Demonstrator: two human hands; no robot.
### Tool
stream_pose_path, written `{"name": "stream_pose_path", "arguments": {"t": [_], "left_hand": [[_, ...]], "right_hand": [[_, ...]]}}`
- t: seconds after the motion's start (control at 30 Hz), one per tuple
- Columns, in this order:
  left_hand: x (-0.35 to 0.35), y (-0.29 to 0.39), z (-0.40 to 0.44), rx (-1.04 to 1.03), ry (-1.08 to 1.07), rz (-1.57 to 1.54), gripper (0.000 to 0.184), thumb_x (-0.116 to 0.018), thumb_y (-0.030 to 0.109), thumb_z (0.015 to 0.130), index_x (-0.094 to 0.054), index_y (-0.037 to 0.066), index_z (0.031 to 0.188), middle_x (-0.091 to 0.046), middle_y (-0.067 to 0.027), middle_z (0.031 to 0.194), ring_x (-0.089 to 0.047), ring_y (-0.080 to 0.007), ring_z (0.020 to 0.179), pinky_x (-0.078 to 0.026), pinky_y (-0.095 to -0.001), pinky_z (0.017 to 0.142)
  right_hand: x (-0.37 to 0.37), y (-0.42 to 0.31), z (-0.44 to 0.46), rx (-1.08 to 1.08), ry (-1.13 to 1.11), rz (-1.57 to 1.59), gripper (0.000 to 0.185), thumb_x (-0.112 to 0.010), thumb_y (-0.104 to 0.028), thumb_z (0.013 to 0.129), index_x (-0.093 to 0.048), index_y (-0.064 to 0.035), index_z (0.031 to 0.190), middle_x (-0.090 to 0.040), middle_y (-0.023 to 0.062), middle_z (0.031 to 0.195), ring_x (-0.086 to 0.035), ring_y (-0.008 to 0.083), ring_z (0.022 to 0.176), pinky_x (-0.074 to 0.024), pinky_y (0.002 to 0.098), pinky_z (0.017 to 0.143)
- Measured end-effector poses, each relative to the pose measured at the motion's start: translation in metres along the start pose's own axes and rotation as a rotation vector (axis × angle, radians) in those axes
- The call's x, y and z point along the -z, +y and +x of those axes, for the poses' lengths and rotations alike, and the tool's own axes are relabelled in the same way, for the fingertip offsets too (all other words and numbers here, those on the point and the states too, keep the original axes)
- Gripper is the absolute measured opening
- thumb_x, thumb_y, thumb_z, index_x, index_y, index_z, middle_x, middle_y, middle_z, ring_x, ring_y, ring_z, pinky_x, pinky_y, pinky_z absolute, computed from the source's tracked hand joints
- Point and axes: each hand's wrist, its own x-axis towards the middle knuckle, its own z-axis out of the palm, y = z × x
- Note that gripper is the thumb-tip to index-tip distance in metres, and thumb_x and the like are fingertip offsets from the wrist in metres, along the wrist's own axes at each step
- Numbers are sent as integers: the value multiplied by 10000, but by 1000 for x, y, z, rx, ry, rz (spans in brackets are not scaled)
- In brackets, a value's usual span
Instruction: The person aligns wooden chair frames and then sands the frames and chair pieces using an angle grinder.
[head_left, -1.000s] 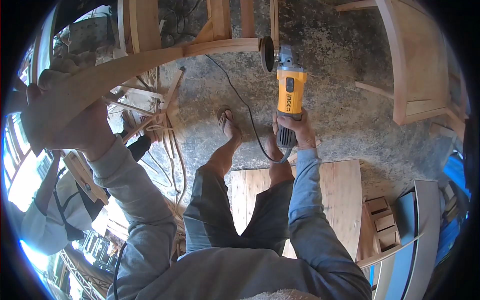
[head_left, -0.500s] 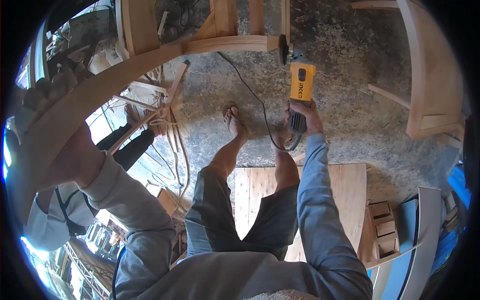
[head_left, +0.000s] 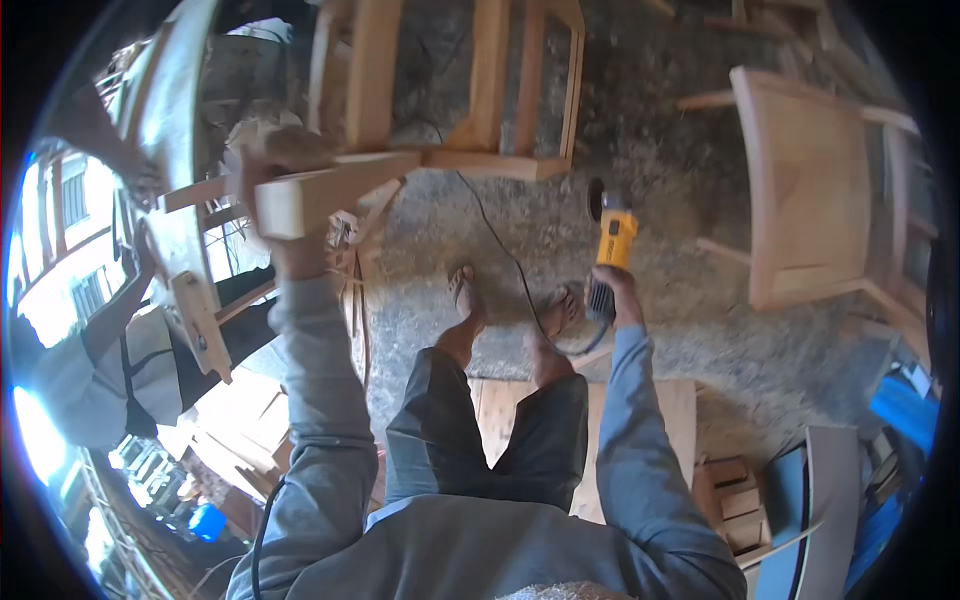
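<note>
My right hand (head_left: 622,287) is closed round the dark rear body of a yellow angle grinder (head_left: 617,240). The grinder's dark disc (head_left: 596,199) stands a little apart from the near right corner of a wooden chair frame (head_left: 500,163), and its cord hangs past my feet. At the left my left hand (head_left: 272,150), blurred by motion, grips a thick leg of that frame (head_left: 335,190). The leg's squared end points toward me. Slats of the frame reach away to the top of the view.
Another wooden chair (head_left: 808,190) lies at the right. A plywood sheet (head_left: 645,430) lies beneath me, near small wooden boxes (head_left: 735,505) and leaning boards (head_left: 830,500). Another person in a grey shirt (head_left: 70,385) works at the left, beside a wooden piece (head_left: 200,325).
The frame has swung round, its leg end now nearer the middle. My left hand has moved right with it. The grinder has come lower in view, its disc now apart from the frame.
</note>
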Motion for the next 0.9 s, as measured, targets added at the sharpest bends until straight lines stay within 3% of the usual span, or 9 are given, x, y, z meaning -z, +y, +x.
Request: {"name": "stream_pose_path", "arguments": {"t": [0.13,0.23,0.33,0.53,0.63,0.73,0.8,0.83,0.9], "left_hand": [[-32,55,18,-71,-210,355,332,-531,248,1030,-531,36,775,-647,-85,717,-633,-180,665,-498,-288,618],[-34,44,20,133,-155,-82,418,-515,255,1066,-550,21,722,-640,-73,687,-597,-152,625,-464,-290,621],[-38,54,19,321,-112,-157,540,-454,331,1109,-582,18,689,-630,-54,683,-569,-111,637,-444,-291,618],[-35,55,21,383,-235,-136,473,-507,284,1082,-565,24,691,-527,-8,638,-507,-107,632,-402,-301,601],[-30,57,35,672,-320,-164,410,-631,268,1039,-605,21,714,-596,-7,703,-525,-79,650,-421,-261,613],[-31,22,64,625,-282,98,409,-753,321,957,-629,4,730,-580,-39,643,-560,-111,634,-463,-305,600],[-29,-12,101,502,-233,150,370,-813,337,892,-674,7,799,-674,-89,726,-657,-161,697,-523,-344,648],[-24,-30,119,471,-310,395,372,-840,326,844,-699,20,1004,-731,-138,890,-717,-258,779,-562,-391,694],[-32,-91,140,431,-309,594,613,-855,367,788,-622,18,1235,-699,-191,1124,-689,-357,1027,-549,-448,878]], "right_hand": [[-17,-70,-76,138,2,-126,229,-799,-150,841,-666,-48,997,-700,64,789,-680,182,579,-576,321,528],[-45,-124,-120,199,-14,-168,264,-791,-191,853,-653,-28,1009,-705,67,815,-700,178,621,-592,313,535],[-83,-163,-142,274,15,-180,260,-794,-194,855,-666,-41,1023,-717,70,832,-703,174,628,-597,307,552],[-148,-207,-151,323,121,-261,254,-794,-198,852,-673,-55,1024,-713,56,818,-688,168,611,-571,306,549],[-174,-242,-138,404,161,-513,277,-801,-183,838,-658,-52,1036,-703,55,804,-677,155,608,-552,298,547],[-220,-289,-136,497,162,-715,301,-823,-162,809,-656,-39,1027,-679,36,782,-655,128,631,-524,288,581],[-241,-314,-120,535,169,-797,363,-833,-199,776,-652,-15,1031,-689,56,804,-665,159,658,-523,317,614],[-241,-325,-104,588,168,-885,363,-838,-189,778,-640,-21,1031,-683,54,795,-660,150,644,-523,309,597],[-245,-349,-66,701,150,-1060,367,-847,-169,782,-616,-31,1032,-673,48,778,-649,131,616,-524,292,562]]}}
